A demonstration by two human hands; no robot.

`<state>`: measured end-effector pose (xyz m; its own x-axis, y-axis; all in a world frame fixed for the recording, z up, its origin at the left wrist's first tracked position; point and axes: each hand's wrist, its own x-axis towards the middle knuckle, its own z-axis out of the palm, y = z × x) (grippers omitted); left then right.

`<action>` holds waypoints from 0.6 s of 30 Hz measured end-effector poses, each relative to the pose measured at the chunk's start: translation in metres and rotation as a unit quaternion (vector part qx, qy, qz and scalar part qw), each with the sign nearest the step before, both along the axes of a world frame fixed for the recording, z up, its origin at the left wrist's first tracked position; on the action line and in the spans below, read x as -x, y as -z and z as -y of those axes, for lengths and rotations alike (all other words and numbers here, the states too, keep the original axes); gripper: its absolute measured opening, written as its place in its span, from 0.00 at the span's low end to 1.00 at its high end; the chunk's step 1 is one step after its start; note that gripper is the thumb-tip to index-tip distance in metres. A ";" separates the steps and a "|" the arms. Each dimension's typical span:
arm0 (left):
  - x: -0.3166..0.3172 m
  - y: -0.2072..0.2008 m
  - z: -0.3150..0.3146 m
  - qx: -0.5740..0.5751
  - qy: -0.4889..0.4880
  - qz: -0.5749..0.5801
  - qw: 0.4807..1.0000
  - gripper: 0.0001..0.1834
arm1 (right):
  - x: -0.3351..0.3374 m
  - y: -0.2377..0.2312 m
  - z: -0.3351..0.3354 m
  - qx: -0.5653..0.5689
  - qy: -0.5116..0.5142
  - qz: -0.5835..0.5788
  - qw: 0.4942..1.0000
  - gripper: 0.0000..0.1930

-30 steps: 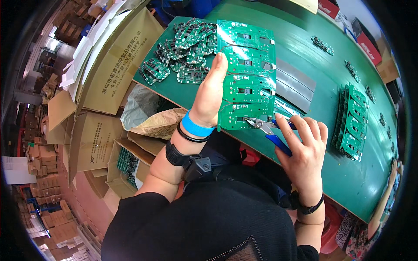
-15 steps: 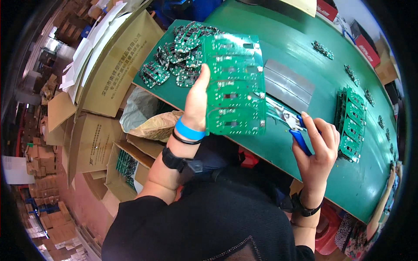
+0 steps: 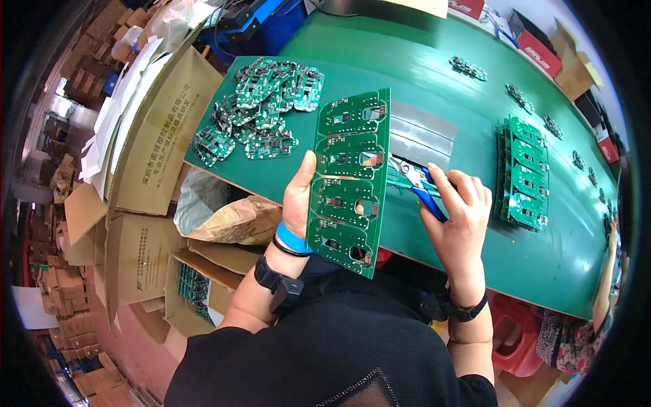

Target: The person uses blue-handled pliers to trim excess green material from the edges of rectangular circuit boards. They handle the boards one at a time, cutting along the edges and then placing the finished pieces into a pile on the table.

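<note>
While left hand (image 3: pixel 298 198) clamps one-piece circuit panel (image 3: pixel 347 178) mid-view | right hand (image 3: pixel 461 218) closed round pliers (image 3: pixel 427 201), panel's 3 o'clock | seemingly done: loose boards (image 3: pixel 271 144), 10 o'clock | seemingly left: this panel, stacked panels (image 3: pixel 525 173) farther toward 3

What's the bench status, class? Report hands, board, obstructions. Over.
Left hand gripping green circuit-board panel. Right hand holding blue-handled pliers near panel's right edge. Nothing visibly blocking either hand.

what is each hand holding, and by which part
Left hand: green panel, by its left edge. Right hand: pliers, by the blue handles.
</note>
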<state>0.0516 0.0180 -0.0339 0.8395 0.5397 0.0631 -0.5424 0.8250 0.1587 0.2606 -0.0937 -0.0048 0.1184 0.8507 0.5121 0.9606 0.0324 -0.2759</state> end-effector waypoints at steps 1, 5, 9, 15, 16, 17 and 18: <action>0.000 0.005 -0.002 -0.007 0.007 0.017 1.000 0.38 | 0.000 -0.001 0.002 -0.003 0.001 -0.013 1.000 0.31; 0.004 0.016 -0.006 -0.035 0.015 0.018 0.999 0.38 | -0.007 -0.001 0.021 0.033 -0.006 -0.068 0.997 0.31; -0.001 0.004 -0.002 0.010 -0.007 -0.024 1.000 0.39 | -0.031 0.001 0.056 0.133 -0.012 -0.055 0.990 0.32; -0.013 -0.002 0.002 0.022 0.071 0.013 0.997 0.41 | -0.035 0.005 0.065 0.111 0.011 0.010 0.994 0.32; -0.017 -0.006 0.005 0.031 0.086 0.007 0.996 0.41 | -0.029 0.005 0.061 0.087 0.008 -0.058 0.994 0.32; -0.020 -0.007 0.008 0.026 0.088 0.002 0.996 0.41 | -0.025 -0.001 0.051 0.069 -0.022 -0.137 0.988 0.31; -0.022 -0.009 0.010 0.022 0.094 -0.002 0.995 0.42 | -0.017 -0.001 0.042 0.052 -0.036 -0.199 0.978 0.29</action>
<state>0.0735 0.0079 -0.0252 0.9259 0.3756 0.0396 -0.3776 0.9178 0.1229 0.2777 -0.1353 -0.0034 0.2287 0.9093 0.3478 0.7730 0.0476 -0.6327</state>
